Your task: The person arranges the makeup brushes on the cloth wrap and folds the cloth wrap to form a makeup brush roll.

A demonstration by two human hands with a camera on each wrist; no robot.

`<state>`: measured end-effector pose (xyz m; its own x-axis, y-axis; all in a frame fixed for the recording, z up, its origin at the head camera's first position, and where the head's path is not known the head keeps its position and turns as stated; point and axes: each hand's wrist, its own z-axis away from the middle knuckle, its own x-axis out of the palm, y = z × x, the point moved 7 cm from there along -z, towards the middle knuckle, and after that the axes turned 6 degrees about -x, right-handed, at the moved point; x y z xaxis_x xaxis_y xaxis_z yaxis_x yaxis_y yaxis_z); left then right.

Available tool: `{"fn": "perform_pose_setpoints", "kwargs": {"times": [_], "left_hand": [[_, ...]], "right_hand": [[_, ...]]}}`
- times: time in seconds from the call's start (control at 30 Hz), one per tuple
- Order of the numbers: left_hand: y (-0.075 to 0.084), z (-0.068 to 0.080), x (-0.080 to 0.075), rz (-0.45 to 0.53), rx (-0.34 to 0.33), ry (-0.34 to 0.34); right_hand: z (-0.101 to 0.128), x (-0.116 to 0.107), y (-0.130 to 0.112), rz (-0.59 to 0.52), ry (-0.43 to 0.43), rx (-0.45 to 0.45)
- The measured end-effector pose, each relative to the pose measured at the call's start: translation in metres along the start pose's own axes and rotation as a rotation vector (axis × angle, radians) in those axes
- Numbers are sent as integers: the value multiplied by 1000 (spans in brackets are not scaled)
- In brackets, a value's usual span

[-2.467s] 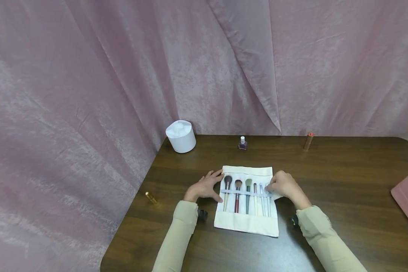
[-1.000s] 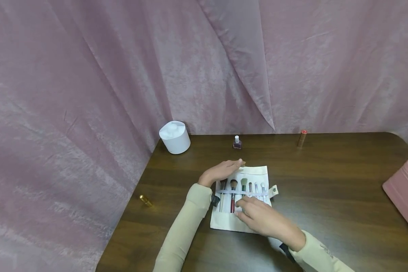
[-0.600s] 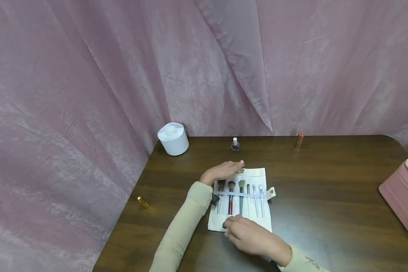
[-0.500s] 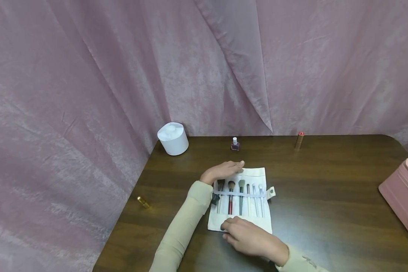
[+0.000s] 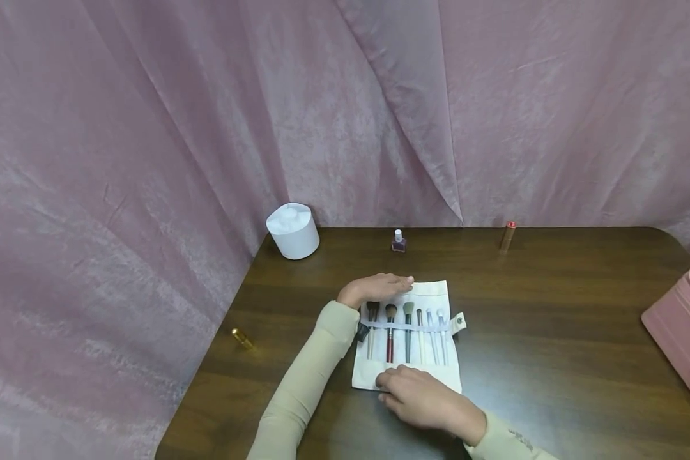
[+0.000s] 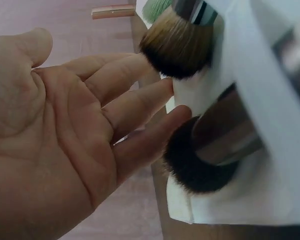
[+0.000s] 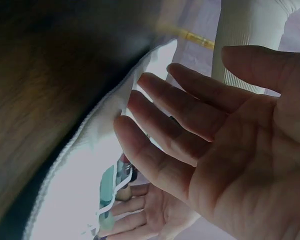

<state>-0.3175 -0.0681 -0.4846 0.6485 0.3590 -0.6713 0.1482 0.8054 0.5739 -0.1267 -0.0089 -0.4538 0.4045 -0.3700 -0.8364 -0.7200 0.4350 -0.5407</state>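
Note:
A white cloth brush roll [image 5: 447, 378] lies unrolled on the table, with several makeup brushes tucked behind its pale elastic band. My left hand [image 5: 376, 289] rests along the roll's top left edge, fingers extended. In the left wrist view its fingertips are beside a black-bristled brush [image 6: 202, 170] and a brown-tipped brush [image 6: 177, 42]. My right hand [image 5: 420, 397] is at the bottom edge, over the cloth, fingers loosely bent; the right wrist view shows its palm [image 7: 240, 170] holding nothing. A green-bristled brush [image 5: 408, 308] sits mid-row. The snap strap [image 5: 458, 322] sticks out from the right side.
Along the back of the wooden table [image 5: 552, 319] stand a white round container [image 5: 293, 235], a nail polish bottle [image 5: 398, 243] and a lipstick tube [image 5: 507, 236]. A gold tube [image 5: 241, 338] lies at left. A pink case [image 5: 681, 332] is at far right.
My right hand has let go of the strap at the roll's right side and moved down to the bottom edge. The left hand went from the left edge to the top. Both are now nearly still.

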Motion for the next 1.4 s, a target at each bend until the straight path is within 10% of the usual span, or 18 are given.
{"fn": "perform_pose_setpoints", "kwargs": {"times": [0.63,1.4], "left_hand": [[-14,27,-14,-148,-84,42],[-26,55,1,-204,40,93]], "right_hand": [[41,-15,19,10,71,6],[82,-36,56,46,184,127]]}}
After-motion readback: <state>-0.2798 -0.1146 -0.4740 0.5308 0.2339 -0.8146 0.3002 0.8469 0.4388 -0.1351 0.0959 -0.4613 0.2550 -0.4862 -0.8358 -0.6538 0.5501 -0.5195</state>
